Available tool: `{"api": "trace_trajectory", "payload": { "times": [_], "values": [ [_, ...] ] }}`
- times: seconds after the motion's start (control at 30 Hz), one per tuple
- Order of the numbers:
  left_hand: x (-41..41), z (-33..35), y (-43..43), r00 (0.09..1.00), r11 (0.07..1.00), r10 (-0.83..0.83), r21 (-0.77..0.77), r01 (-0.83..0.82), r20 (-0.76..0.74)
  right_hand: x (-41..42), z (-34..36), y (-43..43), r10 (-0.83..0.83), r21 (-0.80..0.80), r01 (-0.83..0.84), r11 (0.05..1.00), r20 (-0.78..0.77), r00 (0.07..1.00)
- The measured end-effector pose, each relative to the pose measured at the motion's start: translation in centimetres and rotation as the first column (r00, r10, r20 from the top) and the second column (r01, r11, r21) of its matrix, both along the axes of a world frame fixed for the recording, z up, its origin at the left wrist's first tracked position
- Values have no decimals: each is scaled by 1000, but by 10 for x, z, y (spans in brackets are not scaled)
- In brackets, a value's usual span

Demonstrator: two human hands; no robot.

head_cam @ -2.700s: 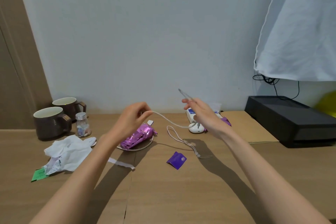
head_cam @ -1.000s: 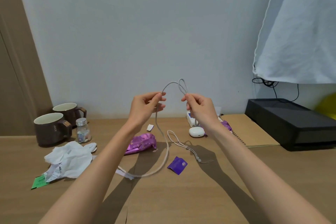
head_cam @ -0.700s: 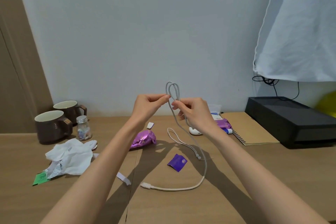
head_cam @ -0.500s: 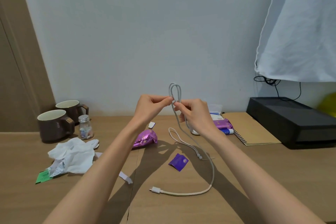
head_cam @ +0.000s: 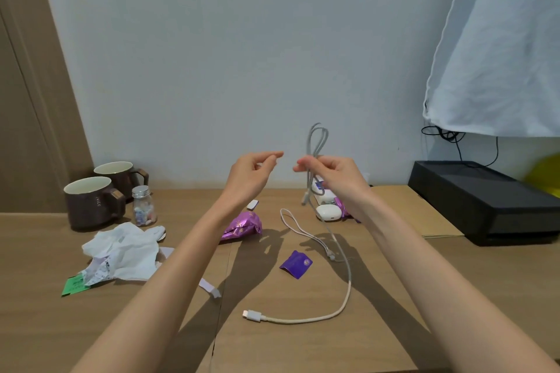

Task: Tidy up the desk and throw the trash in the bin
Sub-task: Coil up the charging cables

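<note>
My right hand (head_cam: 331, 174) pinches a white charging cable (head_cam: 348, 285) folded into loops that stick up above my fingers. The cable's free end trails down onto the wooden desk (head_cam: 303, 348), its plug lying near the front middle. My left hand (head_cam: 251, 174) hovers just left of the loops, fingers loosely curled and holding nothing. Trash lies on the desk: crumpled white paper (head_cam: 124, 251) with a green slip (head_cam: 74, 284) at the left, a crinkled purple foil wrapper (head_cam: 241, 225), and a small dark purple wrapper (head_cam: 296, 263).
Two brown mugs (head_cam: 91, 201) and a small glass jar (head_cam: 143, 206) stand at the back left. A thin white cord (head_cam: 303, 233), a white earbud case (head_cam: 328, 212), a tan notebook (head_cam: 409, 209) and a black box (head_cam: 485, 200) lie toward the right. White cloth (head_cam: 497, 45) hangs above.
My left hand has let go of the cable loops and drawn slightly left. The right hand alone keeps the folded cable, and the loose plug end has settled on the desk.
</note>
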State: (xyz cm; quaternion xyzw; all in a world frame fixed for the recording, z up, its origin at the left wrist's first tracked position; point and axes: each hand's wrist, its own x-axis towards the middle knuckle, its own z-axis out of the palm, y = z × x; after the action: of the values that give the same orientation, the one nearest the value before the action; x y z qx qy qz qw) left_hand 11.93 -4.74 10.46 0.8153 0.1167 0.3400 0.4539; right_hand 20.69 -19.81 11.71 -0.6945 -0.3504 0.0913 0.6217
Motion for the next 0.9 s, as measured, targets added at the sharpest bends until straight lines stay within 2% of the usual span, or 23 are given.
{"api": "trace_trajectory", "payload": {
  "times": [0.1,0.23,0.3,0.37,0.47,0.57,0.63,0.7,0.8,0.83,0.9],
  "values": [
    [-2,-15,-9,974,986,-166,-12,166,-155,6,12,-7,84,153,-68,986,-104,991],
    [-2,-31,-36,848,882,-471,-137,450,-244,4,26,-15,284,426,-148,892,-275,919],
    [-2,-32,-52,810,845,-535,-170,508,-241,4,30,-20,349,531,-125,838,-346,871],
    [-3,-31,-62,799,839,-542,-125,529,-260,8,32,-24,375,605,-77,792,-384,843],
    [-7,-30,-63,785,824,-565,-126,553,-254,13,34,-33,327,646,8,763,-397,858],
    [-13,-32,-54,768,801,-597,-213,559,-230,18,35,-48,182,567,38,823,-326,928],
    [-20,-30,-47,789,834,-551,-197,515,-272,20,34,-59,27,418,52,907,-183,983],
    [-27,-25,-43,827,880,-474,-139,454,-301,18,30,-64,-87,220,83,972,6,996],
    [-31,-15,-39,899,934,-358,-77,350,-251,12,17,-61,-95,-68,121,990,306,947],
    [-31,-12,-39,915,942,-333,-52,331,-228,9,11,-59,-66,-137,122,983,358,931],
    [-31,-8,-41,933,951,-300,13,308,-198,3,1,-54,-1,-227,91,969,370,929]
  ]
}}
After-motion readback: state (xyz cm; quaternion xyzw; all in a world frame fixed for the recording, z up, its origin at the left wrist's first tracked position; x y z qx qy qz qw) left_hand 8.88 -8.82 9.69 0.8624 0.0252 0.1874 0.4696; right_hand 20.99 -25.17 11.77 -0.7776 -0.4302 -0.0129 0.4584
